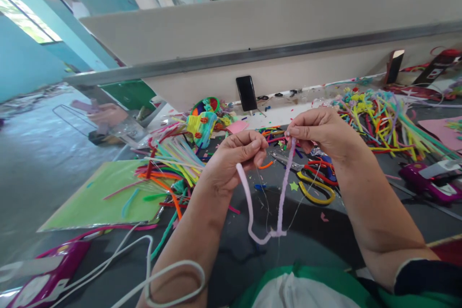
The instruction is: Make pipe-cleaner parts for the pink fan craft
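Note:
A pale pink pipe cleaner (250, 211) hangs in a U between my two hands above the dark table (310, 231). My left hand (234, 156) pinches one end with closed fingers. My right hand (319, 130) pinches the other, lilac-tinted end, which drops down to the bend near my lap. A thin thread trails beside the pipe cleaner. Just below and behind my right hand lie scissors with red and yellow handles (317, 185).
Piles of coloured pipe cleaners lie at left (169, 163) and at right (382, 120). A green sheet (97, 199), a black phone (246, 92) leaning on the wall, purple glue guns (431, 180) (46, 274) and white cords (144, 269) surround the work area.

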Motion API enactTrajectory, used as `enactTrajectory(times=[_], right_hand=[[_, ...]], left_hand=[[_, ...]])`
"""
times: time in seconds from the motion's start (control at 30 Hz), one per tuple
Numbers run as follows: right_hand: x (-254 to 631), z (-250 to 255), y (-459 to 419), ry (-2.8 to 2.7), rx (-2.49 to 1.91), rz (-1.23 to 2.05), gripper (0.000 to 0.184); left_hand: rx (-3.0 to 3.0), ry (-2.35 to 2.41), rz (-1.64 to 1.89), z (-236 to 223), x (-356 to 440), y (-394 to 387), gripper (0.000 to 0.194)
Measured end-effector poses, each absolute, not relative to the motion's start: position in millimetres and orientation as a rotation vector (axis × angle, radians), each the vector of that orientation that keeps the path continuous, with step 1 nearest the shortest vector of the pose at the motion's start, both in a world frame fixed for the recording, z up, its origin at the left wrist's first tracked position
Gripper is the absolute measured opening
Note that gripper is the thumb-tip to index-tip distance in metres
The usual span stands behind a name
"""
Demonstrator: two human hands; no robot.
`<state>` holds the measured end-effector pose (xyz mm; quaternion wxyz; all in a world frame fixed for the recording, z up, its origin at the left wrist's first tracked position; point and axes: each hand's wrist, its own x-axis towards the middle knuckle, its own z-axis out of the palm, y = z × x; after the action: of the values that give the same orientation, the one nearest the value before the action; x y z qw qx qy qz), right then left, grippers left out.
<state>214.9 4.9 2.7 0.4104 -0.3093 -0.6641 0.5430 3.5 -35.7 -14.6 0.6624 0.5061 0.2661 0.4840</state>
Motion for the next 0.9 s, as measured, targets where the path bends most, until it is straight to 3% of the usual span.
enactTrajectory(times=[0.47, 0.67, 0.9], right_hand=[[215, 0, 6, -1.655, -0.799, 1.348, 0.016], [237, 5, 11, -1.511, -0.804, 1.193, 0.010], [242, 5, 18, -1.456, -0.821, 1.211, 0.011]], left_hand=[[1.114, 0.674, 1.124, -13, 7, -37, 0.015], [1.148, 0.694, 1.171, -9, 7, -37, 0.030], [1.174, 0.692, 1.111, -15, 10, -34, 0.026]])
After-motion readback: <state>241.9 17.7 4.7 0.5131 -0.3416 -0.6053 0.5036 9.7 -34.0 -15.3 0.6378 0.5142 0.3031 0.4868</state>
